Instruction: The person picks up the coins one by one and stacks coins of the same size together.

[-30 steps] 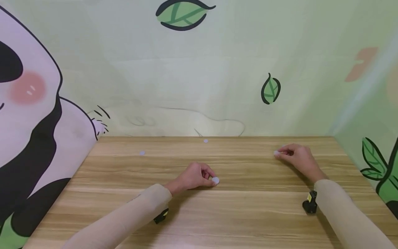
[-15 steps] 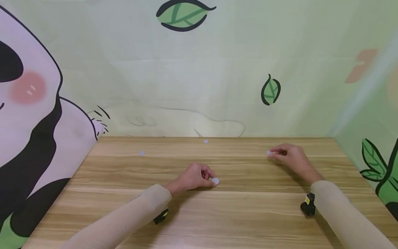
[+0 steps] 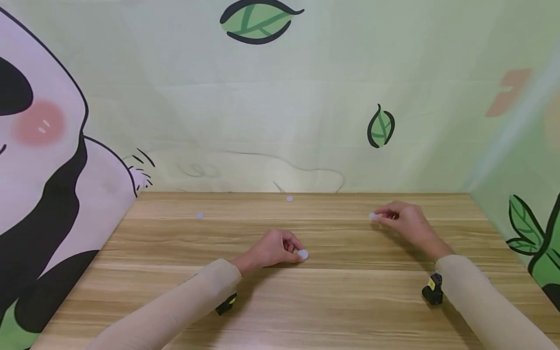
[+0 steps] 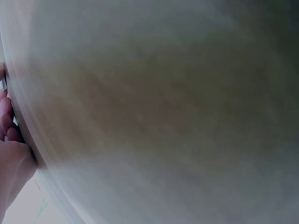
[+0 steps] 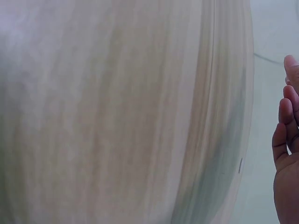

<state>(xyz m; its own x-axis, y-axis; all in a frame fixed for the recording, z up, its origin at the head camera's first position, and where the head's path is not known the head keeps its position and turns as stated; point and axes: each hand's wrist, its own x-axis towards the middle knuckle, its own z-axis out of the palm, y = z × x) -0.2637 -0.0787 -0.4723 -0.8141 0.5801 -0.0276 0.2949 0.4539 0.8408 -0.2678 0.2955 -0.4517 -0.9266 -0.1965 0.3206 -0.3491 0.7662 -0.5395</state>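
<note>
We find no readable text, label, brand or number anywhere: the backdrop (image 3: 306,97) carries only drawn leaves and a cartoon panda, the wooden table (image 3: 306,301) bare grain.

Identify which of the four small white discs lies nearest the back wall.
The disc at the table's back edge, centre; untouched, farther back than the other loose disc.

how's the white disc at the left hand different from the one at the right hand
The disc at the left hand lies near the middle of the table, at the fingertips of the left hand, which rests low on the wood. The disc at the right hand sits farther back and to the right, pinched at the fingertips of the right hand. The first looks slightly bigger, being nearer the camera. Both are small, round and white.
</note>
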